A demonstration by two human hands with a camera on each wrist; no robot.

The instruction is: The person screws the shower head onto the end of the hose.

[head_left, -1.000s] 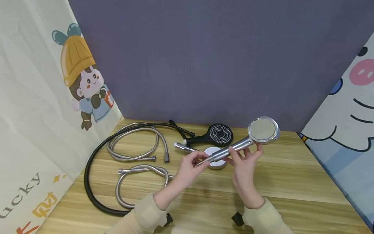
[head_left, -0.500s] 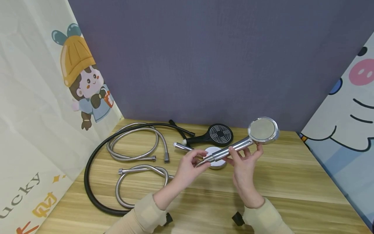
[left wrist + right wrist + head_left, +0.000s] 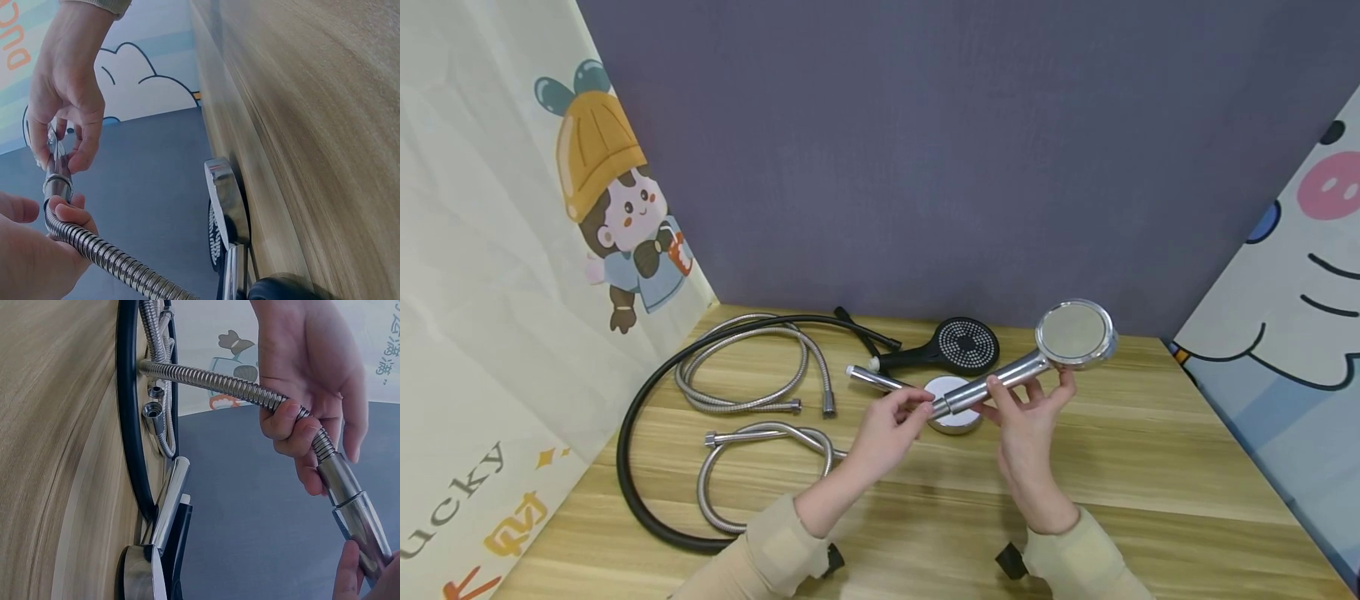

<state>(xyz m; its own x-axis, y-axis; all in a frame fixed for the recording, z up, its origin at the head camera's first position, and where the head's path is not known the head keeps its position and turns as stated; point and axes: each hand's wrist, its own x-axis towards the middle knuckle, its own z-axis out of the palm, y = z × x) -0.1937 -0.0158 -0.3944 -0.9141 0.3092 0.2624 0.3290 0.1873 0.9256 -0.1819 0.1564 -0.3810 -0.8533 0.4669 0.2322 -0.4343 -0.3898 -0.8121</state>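
Observation:
My right hand (image 3: 1028,437) holds a chrome shower head (image 3: 1075,333) by its handle, above the table, with the round face up and to the right. A metal shower hose (image 3: 219,381) meets the lower end of that handle. Just below this joint my left hand (image 3: 883,433) grips the hose, fingers curled round it, as the right wrist view shows. The hose's smooth end fitting (image 3: 340,478) sits against the handle; whether it is screwed tight cannot be told. From my left hand the hose (image 3: 125,259) runs down toward the table.
Behind my hands lie a black shower head (image 3: 966,346) and a second chrome shower head (image 3: 955,423), partly hidden. To the left are a coiled metal hose (image 3: 805,358) and a long black hose (image 3: 625,450). A dark panel (image 3: 895,167) stands at the table's back.
My left thumb and fingers have shifted slightly around the hose end at the handle. The right hand and the shower head stay in place.

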